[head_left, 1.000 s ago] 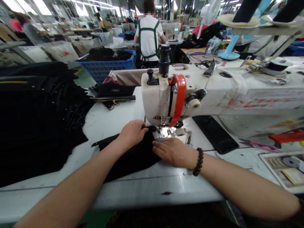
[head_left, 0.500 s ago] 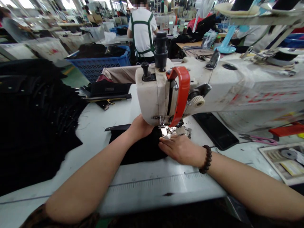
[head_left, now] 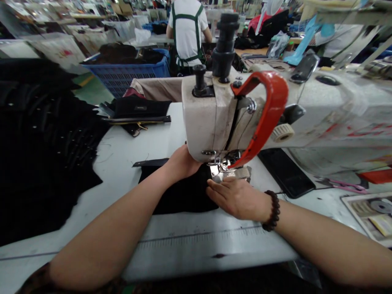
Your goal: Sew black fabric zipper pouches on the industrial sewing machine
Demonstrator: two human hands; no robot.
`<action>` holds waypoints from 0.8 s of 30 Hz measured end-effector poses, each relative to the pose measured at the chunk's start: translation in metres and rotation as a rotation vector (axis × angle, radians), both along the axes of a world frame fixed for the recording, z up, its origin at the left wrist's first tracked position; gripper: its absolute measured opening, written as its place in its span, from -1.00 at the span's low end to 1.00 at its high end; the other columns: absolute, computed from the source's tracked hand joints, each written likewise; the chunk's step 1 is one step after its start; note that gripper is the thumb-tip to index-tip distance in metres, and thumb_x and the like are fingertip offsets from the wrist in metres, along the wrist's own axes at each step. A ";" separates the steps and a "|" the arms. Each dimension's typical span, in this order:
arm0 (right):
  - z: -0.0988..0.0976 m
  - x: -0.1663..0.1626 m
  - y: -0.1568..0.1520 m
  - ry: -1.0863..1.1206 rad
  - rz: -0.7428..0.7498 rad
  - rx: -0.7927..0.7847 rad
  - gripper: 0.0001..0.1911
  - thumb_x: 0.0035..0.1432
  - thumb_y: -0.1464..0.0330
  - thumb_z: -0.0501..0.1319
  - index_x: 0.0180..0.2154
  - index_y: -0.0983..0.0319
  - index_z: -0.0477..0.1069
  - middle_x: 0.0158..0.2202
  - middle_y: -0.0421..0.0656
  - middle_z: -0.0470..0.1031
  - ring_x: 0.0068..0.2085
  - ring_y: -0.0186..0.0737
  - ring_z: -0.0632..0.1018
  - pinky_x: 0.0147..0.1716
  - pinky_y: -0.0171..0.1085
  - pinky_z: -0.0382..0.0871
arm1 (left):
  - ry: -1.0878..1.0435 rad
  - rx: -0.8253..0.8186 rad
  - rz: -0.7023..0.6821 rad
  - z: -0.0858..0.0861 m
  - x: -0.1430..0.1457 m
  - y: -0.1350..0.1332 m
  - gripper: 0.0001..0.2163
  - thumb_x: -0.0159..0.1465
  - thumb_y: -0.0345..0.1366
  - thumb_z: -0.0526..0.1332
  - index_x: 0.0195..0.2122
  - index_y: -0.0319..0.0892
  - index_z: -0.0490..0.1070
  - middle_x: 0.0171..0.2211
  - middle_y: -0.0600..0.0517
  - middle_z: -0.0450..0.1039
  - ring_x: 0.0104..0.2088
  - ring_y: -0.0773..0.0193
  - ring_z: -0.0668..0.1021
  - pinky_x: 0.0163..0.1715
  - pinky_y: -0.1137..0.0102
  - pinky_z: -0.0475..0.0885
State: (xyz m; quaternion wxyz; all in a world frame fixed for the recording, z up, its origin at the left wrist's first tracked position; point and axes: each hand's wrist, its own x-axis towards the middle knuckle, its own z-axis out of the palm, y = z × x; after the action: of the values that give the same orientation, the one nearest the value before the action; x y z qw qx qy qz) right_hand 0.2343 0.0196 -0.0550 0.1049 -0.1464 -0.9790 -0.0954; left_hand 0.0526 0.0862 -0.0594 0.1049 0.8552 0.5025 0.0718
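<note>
The fingers (head_left: 217, 190) of your right hand (head_left: 237, 198) lie flat and stretched on the near edge of the black cloth (head_left: 180, 198); they press it and do not grip. The fingers of your left hand (head_left: 183, 163) go under the head of the sewing machine (head_left: 205, 118), so I cannot tell if they are closed; the palm rests on the cloth. The cloth lies on the white table (head_left: 131, 139), with one edge at the metal foot (head_left: 221, 169). A bead bracelet (head_left: 272, 211) is on your right wrist. A pile of dark cloth (head_left: 39, 143) lies left, well apart.
</note>
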 end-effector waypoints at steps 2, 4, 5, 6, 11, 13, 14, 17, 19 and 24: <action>0.000 -0.001 0.000 0.014 0.015 0.010 -0.65 0.21 0.56 -0.19 -0.21 0.44 0.35 -0.20 0.12 0.47 -0.52 -0.27 0.45 -0.56 -0.27 0.29 | -0.003 0.016 0.001 0.000 0.000 -0.001 -0.76 0.20 -0.34 0.05 -0.16 -0.24 0.39 -0.16 -0.11 0.46 -0.14 0.06 0.48 -0.16 0.27 0.39; 0.000 -0.002 0.000 0.023 0.020 0.009 -0.66 0.21 0.57 -0.18 -0.22 0.44 0.35 -0.22 0.12 0.48 -0.52 -0.28 0.44 -0.56 -0.28 0.28 | -0.008 0.032 -0.012 0.000 0.000 -0.001 -0.78 0.19 -0.35 0.05 -0.19 -0.24 0.41 -0.18 -0.12 0.46 -0.14 0.05 0.48 -0.17 0.26 0.39; 0.000 -0.002 0.000 0.027 0.020 0.006 -0.67 0.21 0.56 -0.17 -0.23 0.43 0.35 -0.23 0.11 0.48 -0.52 -0.28 0.44 -0.56 -0.28 0.28 | -0.011 0.040 -0.021 0.000 0.000 0.000 -0.79 0.18 -0.36 0.06 -0.22 -0.23 0.42 -0.20 -0.11 0.47 -0.14 0.04 0.48 -0.17 0.25 0.39; 0.000 -0.003 0.000 0.030 0.013 0.002 -0.68 0.21 0.56 -0.16 -0.24 0.43 0.35 -0.24 0.10 0.48 -0.53 -0.28 0.43 -0.57 -0.28 0.27 | -0.014 0.047 -0.028 -0.001 0.000 0.000 -0.80 0.17 -0.37 0.06 -0.24 -0.23 0.43 -0.21 -0.11 0.47 -0.14 0.04 0.48 -0.18 0.25 0.40; 0.001 -0.005 -0.001 0.055 0.005 0.010 -0.68 0.21 0.56 -0.15 -0.31 0.39 0.37 -0.31 0.03 0.50 -0.54 -0.26 0.42 -0.59 -0.28 0.25 | -0.034 0.083 -0.035 -0.003 0.000 0.002 -0.82 0.16 -0.38 0.06 -0.31 -0.24 0.43 -0.29 -0.09 0.49 -0.21 0.08 0.51 -0.23 0.27 0.42; 0.001 -0.005 -0.001 0.061 0.008 0.021 -0.66 0.21 0.56 -0.17 -0.32 0.39 0.36 -0.32 0.03 0.49 -0.55 -0.26 0.42 -0.59 -0.28 0.25 | -0.043 0.098 -0.035 -0.004 0.000 0.002 -0.82 0.16 -0.38 0.05 -0.32 -0.23 0.43 -0.31 -0.08 0.49 -0.23 0.10 0.51 -0.24 0.29 0.42; 0.001 -0.005 -0.001 0.061 0.007 0.025 -0.65 0.21 0.56 -0.18 -0.33 0.39 0.36 -0.33 0.03 0.49 -0.55 -0.26 0.42 -0.58 -0.27 0.25 | -0.047 0.104 -0.034 -0.005 -0.001 0.002 -0.82 0.16 -0.38 0.05 -0.32 -0.23 0.43 -0.31 -0.08 0.49 -0.23 0.10 0.51 -0.25 0.29 0.42; 0.000 -0.005 0.000 0.060 0.012 0.029 -0.66 0.21 0.57 -0.17 -0.33 0.39 0.36 -0.35 0.02 0.49 -0.56 -0.26 0.41 -0.58 -0.27 0.25 | -0.060 0.117 -0.037 -0.007 -0.001 0.002 -0.83 0.16 -0.38 0.06 -0.33 -0.24 0.44 -0.31 -0.10 0.49 -0.23 0.09 0.51 -0.28 0.31 0.43; 0.000 -0.005 -0.001 0.055 0.021 0.035 -0.67 0.22 0.57 -0.16 -0.32 0.40 0.36 -0.35 0.02 0.49 -0.56 -0.27 0.41 -0.57 -0.28 0.25 | -0.071 0.122 -0.049 -0.008 -0.001 0.003 -0.84 0.15 -0.38 0.07 -0.34 -0.24 0.44 -0.32 -0.09 0.50 -0.22 0.09 0.51 -0.27 0.32 0.43; -0.001 -0.006 -0.001 0.050 0.021 0.050 -0.68 0.22 0.56 -0.15 -0.30 0.40 0.36 -0.34 0.02 0.49 -0.56 -0.28 0.40 -0.57 -0.28 0.25 | -0.091 0.124 -0.050 -0.009 -0.001 0.003 -0.84 0.15 -0.38 0.07 -0.34 -0.24 0.43 -0.32 -0.10 0.50 -0.23 0.08 0.52 -0.27 0.30 0.43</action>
State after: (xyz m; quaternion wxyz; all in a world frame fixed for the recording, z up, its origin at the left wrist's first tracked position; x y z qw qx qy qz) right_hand 0.2287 0.0186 -0.0563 0.1338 -0.1356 -0.9749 -0.1149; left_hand 0.0514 0.0891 -0.0682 0.0760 0.8683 0.4701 0.1390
